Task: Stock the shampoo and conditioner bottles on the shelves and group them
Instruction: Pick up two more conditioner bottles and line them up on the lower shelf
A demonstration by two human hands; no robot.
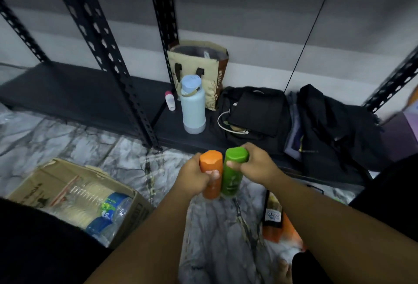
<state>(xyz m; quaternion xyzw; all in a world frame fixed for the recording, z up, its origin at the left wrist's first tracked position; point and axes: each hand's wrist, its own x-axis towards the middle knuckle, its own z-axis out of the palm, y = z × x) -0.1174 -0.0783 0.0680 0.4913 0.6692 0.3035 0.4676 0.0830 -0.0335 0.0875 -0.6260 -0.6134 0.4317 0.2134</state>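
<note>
— Where are the bottles?

— Both are in front of the pale blue flask (193, 105), nearer the person, held upright over the marbled floor. The left hand (192, 177) wraps the orange bottle (210, 159) around its middle. The right hand (257, 166) curls round the green bottle (231, 182) just under the cap. The two bottles touch side by side.

— What could go wrong?

— The grip on the green one sits high, so the bottle may swing or slip as it goes in. To the right of the flask, black bags (260, 111) crowd the bottom shelf (79, 93), and a bottle set there would likely tip or nudge the flask. The stretch left of the flask looks the safer place.

— Anything he cannot tell?

— The labels are blurred, so which bottle is shampoo and which conditioner is unclear. The bases smear against the floor. Fingers on the far sides are hidden. Higher shelves are cut off above the flask, and a cardboard box (45, 182) to its left shows only water bottles.
</note>
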